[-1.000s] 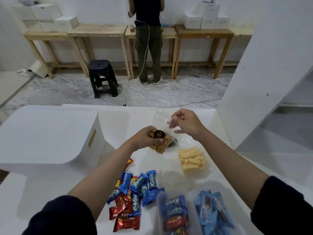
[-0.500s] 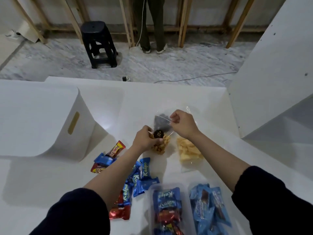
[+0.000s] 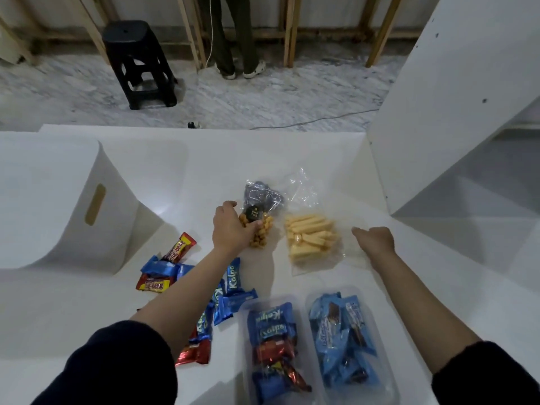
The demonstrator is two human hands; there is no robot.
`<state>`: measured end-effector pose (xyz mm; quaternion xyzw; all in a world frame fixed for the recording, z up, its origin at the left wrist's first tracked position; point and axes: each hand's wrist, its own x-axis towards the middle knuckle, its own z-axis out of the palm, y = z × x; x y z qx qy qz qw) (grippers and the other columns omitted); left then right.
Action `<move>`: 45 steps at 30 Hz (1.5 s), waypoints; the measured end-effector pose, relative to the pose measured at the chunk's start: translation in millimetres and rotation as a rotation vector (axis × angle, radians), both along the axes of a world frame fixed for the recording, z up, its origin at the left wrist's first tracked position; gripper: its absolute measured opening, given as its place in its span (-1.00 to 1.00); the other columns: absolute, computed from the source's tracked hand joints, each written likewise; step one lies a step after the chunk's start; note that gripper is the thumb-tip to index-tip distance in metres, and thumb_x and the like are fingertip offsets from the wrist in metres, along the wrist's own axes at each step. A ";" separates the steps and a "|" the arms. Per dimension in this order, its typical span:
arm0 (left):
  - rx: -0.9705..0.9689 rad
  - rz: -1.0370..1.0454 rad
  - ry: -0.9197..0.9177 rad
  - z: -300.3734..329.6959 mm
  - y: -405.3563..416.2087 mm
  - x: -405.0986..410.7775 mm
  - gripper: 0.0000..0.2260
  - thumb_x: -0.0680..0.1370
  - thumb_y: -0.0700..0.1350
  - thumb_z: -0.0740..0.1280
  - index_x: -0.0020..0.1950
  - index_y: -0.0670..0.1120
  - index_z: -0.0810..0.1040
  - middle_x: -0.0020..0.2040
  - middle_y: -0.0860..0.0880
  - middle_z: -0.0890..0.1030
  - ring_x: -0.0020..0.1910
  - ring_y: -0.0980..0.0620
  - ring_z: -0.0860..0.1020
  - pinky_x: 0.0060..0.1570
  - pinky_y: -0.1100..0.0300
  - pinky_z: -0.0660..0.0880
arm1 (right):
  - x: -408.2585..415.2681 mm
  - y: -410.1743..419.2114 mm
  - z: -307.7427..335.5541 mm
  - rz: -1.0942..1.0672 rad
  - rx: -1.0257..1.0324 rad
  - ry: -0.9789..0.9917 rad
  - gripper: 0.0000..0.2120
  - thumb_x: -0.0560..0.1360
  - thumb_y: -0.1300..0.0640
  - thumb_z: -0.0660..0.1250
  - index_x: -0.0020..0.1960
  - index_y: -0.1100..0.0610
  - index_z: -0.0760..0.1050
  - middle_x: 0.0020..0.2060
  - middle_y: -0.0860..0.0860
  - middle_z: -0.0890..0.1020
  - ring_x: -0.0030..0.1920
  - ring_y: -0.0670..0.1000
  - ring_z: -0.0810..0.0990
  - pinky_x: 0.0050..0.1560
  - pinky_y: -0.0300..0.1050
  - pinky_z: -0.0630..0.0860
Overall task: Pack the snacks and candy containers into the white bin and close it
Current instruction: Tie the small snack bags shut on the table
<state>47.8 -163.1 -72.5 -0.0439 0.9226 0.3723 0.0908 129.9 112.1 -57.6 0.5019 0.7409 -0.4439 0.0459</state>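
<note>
On the white table (image 3: 181, 171) my left hand (image 3: 230, 229) closes around the bag of golden puffs (image 3: 260, 229), gripping low so I judge it can lift whole. My right hand (image 3: 377, 242) rests loosely curled and empty beside the bag of yellow sticks (image 3: 309, 238). The white bin (image 3: 52, 200) stands left, apparently closed; loose candy bars (image 3: 228, 290) lie between.

Bare white surface (image 3: 222, 159) open between the white bin (image 3: 58, 200) and the snack bags. Bin blocks the left side, white panel (image 3: 438, 112) walls off the right. Loose candy bars (image 3: 187, 276) clutter the near left; two clear candy containers (image 3: 321, 343) fill the near right. Cheese-stick bag (image 3: 311, 239) lies between both hands.
</note>
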 end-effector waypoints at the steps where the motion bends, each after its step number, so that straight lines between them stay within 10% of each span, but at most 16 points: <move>1: -0.027 0.002 0.036 1.1 2.9 2.1 -0.30 0.37 0.06 0.50 0.36 -0.19 0.29 0.28 -0.19 0.37 0.27 -0.16 0.38 0.13 -0.01 0.43 | 0.9 0.1 -2.4 -0.063 -0.021 0.055 -0.67 0.44 0.16 0.39 0.10 0.36 0.51 0.04 0.22 0.59 0.11 0.13 0.55 -0.06 -0.14 0.45; 3: -0.065 0.010 0.094 4.2 9.0 6.8 -0.32 0.39 0.05 0.48 0.36 -0.20 0.29 0.31 -0.20 0.32 0.30 -0.19 0.34 0.11 -0.05 0.44 | 1.4 -1.8 -3.2 -0.191 -0.087 0.159 -0.87 0.40 0.26 0.38 -0.19 0.35 0.51 -0.25 0.25 0.56 -0.16 0.03 0.30 -0.25 -0.13 0.45; 4: -0.077 0.016 0.120 5.6 12.6 9.2 -0.34 0.39 0.05 0.47 0.36 -0.20 0.30 0.31 -0.20 0.31 0.29 -0.20 0.34 0.10 -0.07 0.44 | 1.7 -1.5 -4.5 -0.243 -0.122 0.196 -0.88 0.38 0.28 0.40 -0.17 0.36 0.53 0.12 0.29 0.46 0.07 0.10 0.56 -0.27 -0.10 0.48; 5: -0.084 0.020 0.141 6.7 16.6 11.1 -0.37 0.40 0.05 0.45 0.34 -0.19 0.32 0.31 -0.20 0.31 0.28 -0.22 0.34 0.09 -0.09 0.45 | 3.1 -2.9 -2.6 -0.283 -0.164 0.219 -0.87 0.37 0.29 0.42 -0.12 0.32 0.56 -0.26 -0.01 0.40 -0.22 0.07 0.55 -0.31 -0.11 0.48; 8: -0.051 0.017 0.203 13.1 32.6 18.0 -0.47 0.39 0.00 0.42 0.27 -0.18 0.39 0.29 -0.20 0.31 0.24 -0.22 0.34 0.13 -0.08 0.43 | 6.9 -9.5 4.1 -0.309 -0.250 0.313 -0.78 0.38 0.31 0.45 0.01 0.20 0.56 -0.32 0.09 0.58 -0.39 0.01 0.50 -0.39 -0.15 0.45; 18: 0.391 -0.530 0.040 72.6 94.9 13.5 -0.62 0.55 -0.03 0.32 0.36 -0.06 0.42 0.28 0.02 0.52 0.26 0.16 0.44 0.28 0.26 0.31 | 21.5 -26.8 66.0 0.110 -0.409 0.671 -0.82 0.40 0.35 0.46 -0.06 0.14 0.59 -0.23 0.06 0.65 -0.22 -0.03 0.64 -0.15 -0.12 0.63; 22: 0.569 -0.425 0.043 90.5 91.9 6.9 -0.78 0.52 -0.10 0.37 0.16 -0.05 0.53 -0.16 0.07 0.51 -0.09 0.13 0.52 0.06 0.27 0.41 | 20.4 -24.5 88.1 0.232 -0.378 0.709 -0.83 0.37 0.36 0.48 -0.10 0.16 0.61 -0.23 0.11 0.67 -0.24 -0.05 0.66 -0.17 -0.14 0.62; 28: 0.736 -0.435 -0.024 140.6 70.5 10.8 -0.94 0.54 -0.18 0.35 -0.12 -0.14 0.58 -0.26 -0.04 0.51 -0.36 0.21 0.49 -0.31 0.41 0.40 | 7.2 -26.7 129.7 0.349 -0.351 0.795 -0.83 0.34 0.39 0.48 -0.13 0.21 0.60 -0.29 0.06 0.70 -0.26 -0.04 0.65 -0.25 -0.19 0.59; 45: 0.847 -0.317 0.177 196.4 10.4 8.6 -0.97 0.50 -0.27 0.37 -0.13 -0.22 0.56 -0.17 -0.16 0.57 -0.36 0.22 0.51 -0.32 0.45 0.41 | -39.5 -81.8 206.6 0.811 -0.018 0.841 -0.83 0.33 0.30 0.53 -0.09 0.25 0.63 -0.35 0.06 0.66 -0.34 -0.07 0.65 -0.21 -0.23 0.58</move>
